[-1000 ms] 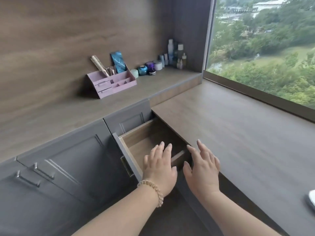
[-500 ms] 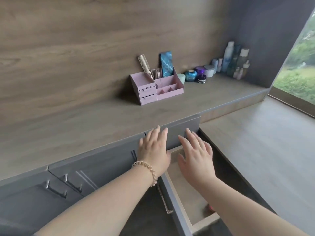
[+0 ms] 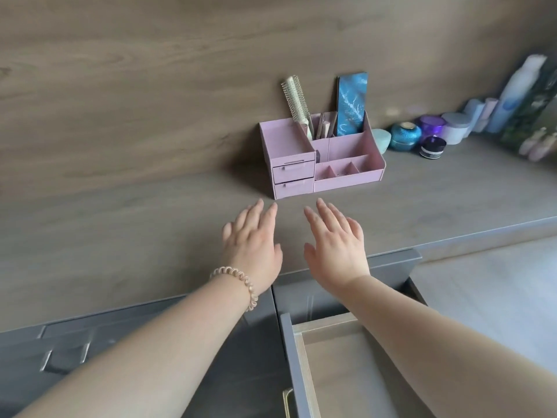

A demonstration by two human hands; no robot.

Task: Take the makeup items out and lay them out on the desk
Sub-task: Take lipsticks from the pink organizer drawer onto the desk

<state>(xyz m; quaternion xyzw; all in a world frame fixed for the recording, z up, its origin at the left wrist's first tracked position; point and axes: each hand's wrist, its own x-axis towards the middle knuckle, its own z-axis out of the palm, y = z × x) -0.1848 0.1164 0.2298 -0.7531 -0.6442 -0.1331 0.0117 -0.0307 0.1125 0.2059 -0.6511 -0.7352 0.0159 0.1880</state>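
Observation:
A pink makeup organizer [image 3: 346, 176] with two small drawers stands against the wooden back wall. In it stand a round hairbrush [image 3: 296, 99], a blue patterned palette [image 3: 351, 105] and a few slim pencils [image 3: 325, 125]. My left hand [image 3: 253, 242] and my right hand [image 3: 334, 239] hover side by side over the counter just in front of the organizer, palms down, fingers spread, holding nothing. A beaded bracelet [image 3: 241, 282] circles my left wrist.
Right of the organizer stand a teal jar [image 3: 405, 135], a purple jar [image 3: 432, 125], a small dark jar [image 3: 432, 147], a white jar [image 3: 456, 128] and several tall bottles [image 3: 512, 95]. A grey drawer [image 3: 346, 366] is pulled open below the counter. The lower desk [image 3: 497, 297] lies at right.
Both hands rose from the open drawer and reached forward over the counter toward the organizer. The view swung left and closer to the organizer; the window left the frame.

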